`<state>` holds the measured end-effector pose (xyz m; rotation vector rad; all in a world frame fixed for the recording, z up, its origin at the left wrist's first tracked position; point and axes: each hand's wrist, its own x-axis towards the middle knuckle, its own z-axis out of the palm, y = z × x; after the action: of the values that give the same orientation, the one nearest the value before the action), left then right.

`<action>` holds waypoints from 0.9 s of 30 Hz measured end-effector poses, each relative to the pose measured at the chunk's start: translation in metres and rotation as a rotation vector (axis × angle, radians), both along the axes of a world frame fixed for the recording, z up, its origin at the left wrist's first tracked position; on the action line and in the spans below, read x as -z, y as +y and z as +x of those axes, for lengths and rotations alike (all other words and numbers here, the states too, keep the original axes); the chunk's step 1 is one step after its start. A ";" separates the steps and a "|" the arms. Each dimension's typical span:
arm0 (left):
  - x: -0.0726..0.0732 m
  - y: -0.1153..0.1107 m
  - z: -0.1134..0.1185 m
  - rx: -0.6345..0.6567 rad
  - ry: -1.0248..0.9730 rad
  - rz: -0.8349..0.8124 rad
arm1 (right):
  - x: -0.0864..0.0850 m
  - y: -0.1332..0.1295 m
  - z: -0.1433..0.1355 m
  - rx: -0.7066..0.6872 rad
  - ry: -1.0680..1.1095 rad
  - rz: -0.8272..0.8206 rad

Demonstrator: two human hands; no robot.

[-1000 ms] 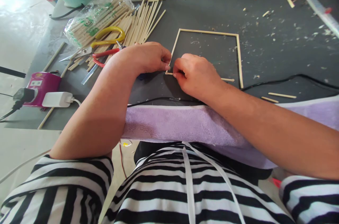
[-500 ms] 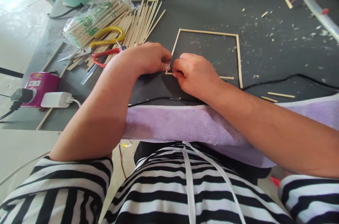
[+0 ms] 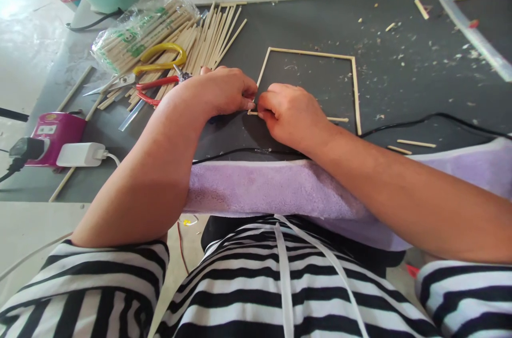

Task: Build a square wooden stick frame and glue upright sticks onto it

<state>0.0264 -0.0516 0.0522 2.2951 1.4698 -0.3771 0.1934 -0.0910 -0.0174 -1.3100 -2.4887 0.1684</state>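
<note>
Thin wooden sticks form a four-sided frame point(image 3: 312, 53) on the dark grey tabletop. My left hand point(image 3: 228, 90) is closed at its near left corner, fingertips pinched on the left stick point(image 3: 263, 67). Close beside it, my right hand point(image 3: 292, 114) pinches the near stick point(image 3: 338, 119), covering its middle. That stick's right end lies short of the right stick point(image 3: 356, 95), with a gap between them. The fingers hide part of the corner where the two sticks meet. Under my left wrist, a dark blue object is mostly hidden.
Left of my hands lie loose sticks point(image 3: 226, 29), a plastic bag of sticks point(image 3: 140, 34), yellow-handled scissors point(image 3: 160, 55) and red-handled pliers point(image 3: 156, 82). A magenta power adapter point(image 3: 56, 133) stands at the left edge. A black cable point(image 3: 420, 120) and a purple towel point(image 3: 272, 186) run along the front.
The view has shifted slightly, so the table's contents sit a little further left. Both hands keep their pinch at the same corner, and the sticks look unmoved.
</note>
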 end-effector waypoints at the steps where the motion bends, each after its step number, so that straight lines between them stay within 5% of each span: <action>1: 0.001 0.001 0.000 0.007 0.020 0.013 | 0.000 0.000 0.000 0.002 -0.004 0.003; 27: 0.013 0.013 -0.001 0.096 0.192 0.123 | -0.007 0.000 -0.002 -0.012 0.001 -0.013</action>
<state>0.0257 -0.0385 0.0388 2.4929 1.5135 -0.5627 0.1915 -0.0911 -0.0108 -1.2993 -2.4994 0.1878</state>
